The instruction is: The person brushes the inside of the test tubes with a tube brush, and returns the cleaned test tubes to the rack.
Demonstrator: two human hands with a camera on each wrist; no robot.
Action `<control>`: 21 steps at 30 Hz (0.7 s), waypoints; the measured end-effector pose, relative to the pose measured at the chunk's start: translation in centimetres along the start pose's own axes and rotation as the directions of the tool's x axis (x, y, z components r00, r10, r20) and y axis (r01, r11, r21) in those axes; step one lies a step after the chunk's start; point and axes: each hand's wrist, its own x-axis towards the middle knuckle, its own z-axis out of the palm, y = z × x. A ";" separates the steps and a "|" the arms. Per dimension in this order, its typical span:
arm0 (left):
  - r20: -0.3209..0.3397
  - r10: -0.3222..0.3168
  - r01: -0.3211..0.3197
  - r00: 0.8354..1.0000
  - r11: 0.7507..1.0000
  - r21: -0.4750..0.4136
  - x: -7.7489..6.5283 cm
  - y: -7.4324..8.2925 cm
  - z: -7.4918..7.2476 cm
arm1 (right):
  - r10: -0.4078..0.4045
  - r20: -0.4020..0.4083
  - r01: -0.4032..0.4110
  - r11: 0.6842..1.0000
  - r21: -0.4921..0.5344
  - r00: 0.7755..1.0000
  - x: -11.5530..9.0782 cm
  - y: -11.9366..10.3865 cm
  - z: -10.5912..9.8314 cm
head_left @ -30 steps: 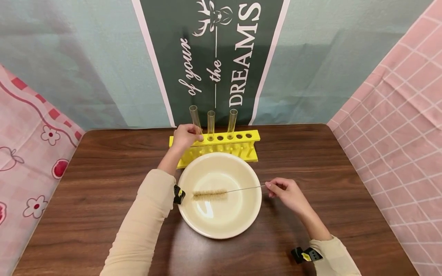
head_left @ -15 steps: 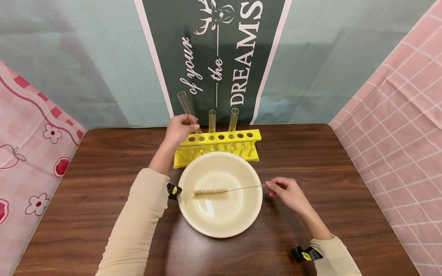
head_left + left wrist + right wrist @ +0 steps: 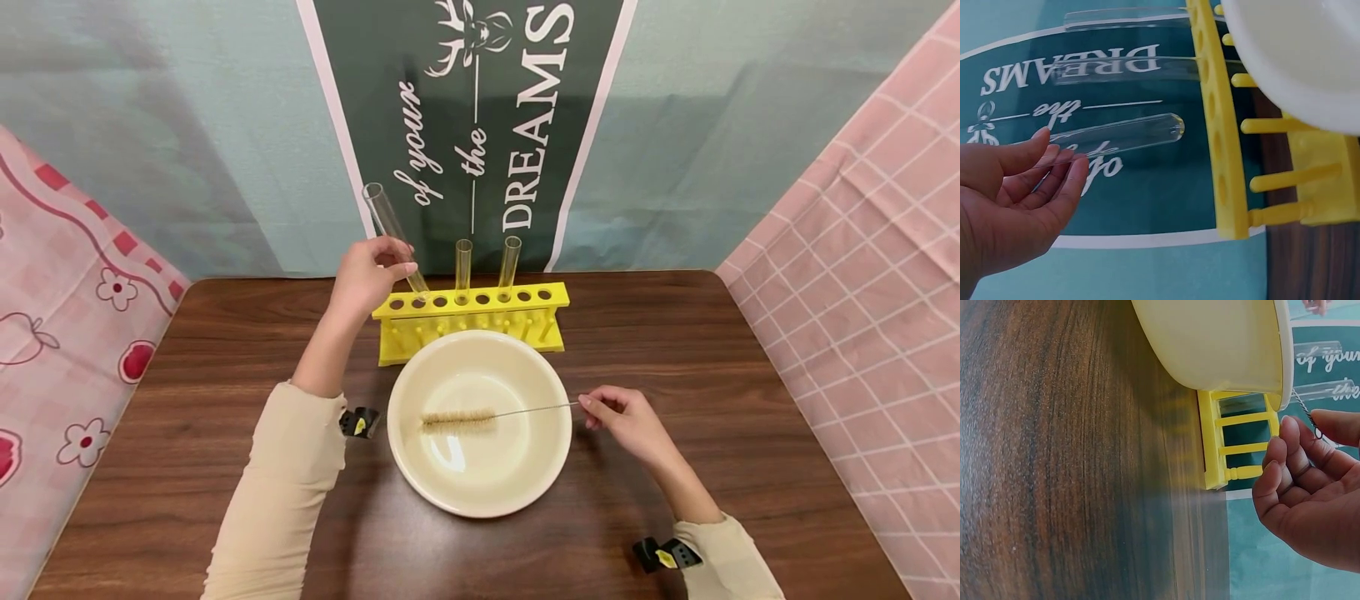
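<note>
The left hand (image 3: 367, 271) grasps one test tube (image 3: 384, 212) between thumb and fingers; the tube is tilted, its open mouth up and to the left, its rounded end near the single yellow rack (image 3: 472, 308) and, in the left wrist view, apart from it. Two further test tubes, one left (image 3: 463, 267) and one right (image 3: 510, 262), stand in the rack, making three in all; one hole lies between them. Eight holes (image 3: 482, 299) are counted along the rack's top, two of them occupied. The right hand (image 3: 626, 421) pinches the wire end of one brush (image 3: 459, 421) between thumb and index finger. The brush's bristles lie over the interior of one cream basin (image 3: 502, 483); whether they touch its floor cannot be told. The basin stands on the brown tabletop (image 3: 750, 433), in front of the rack, hiding part of its base. Two black devices, left (image 3: 360, 422) and right (image 3: 666, 554), are worn, one per arm.
</note>
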 end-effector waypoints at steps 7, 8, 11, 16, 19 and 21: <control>-0.002 0.077 -0.077 0.997 0.994 0.078 -1.9 -0.3 -1.3 | -0.005 -0.007 0.005 1.000 -0.002 1.000 0.0 0.0 0.0; -0.006 0.089 -0.088 0.996 0.991 0.097 -2.2 -0.4 -1.5 | -0.009 -0.008 0.009 1.000 -0.001 1.000 0.0 -0.1 0.0; -0.018 0.108 -0.104 0.994 0.983 0.152 -3.2 -0.6 -1.9 | -0.018 -0.012 0.018 1.000 0.000 1.000 -0.1 -0.2 0.0; -0.007 0.088 -0.085 0.996 0.977 0.193 -4.8 -1.4 -2.3 | -0.031 -0.015 0.031 1.000 -0.003 0.999 -0.1 -0.2 0.0; 0.003 0.076 -0.075 0.997 0.976 0.204 -5.8 -2.2 -2.5 | -0.035 -0.012 0.035 0.999 -0.007 0.999 -0.1 -0.2 0.0; 0.010 0.080 -0.080 0.997 0.971 0.224 -6.3 -2.8 -2.5 | -0.029 -0.010 0.029 1.000 -0.009 1.000 -0.1 -0.1 0.0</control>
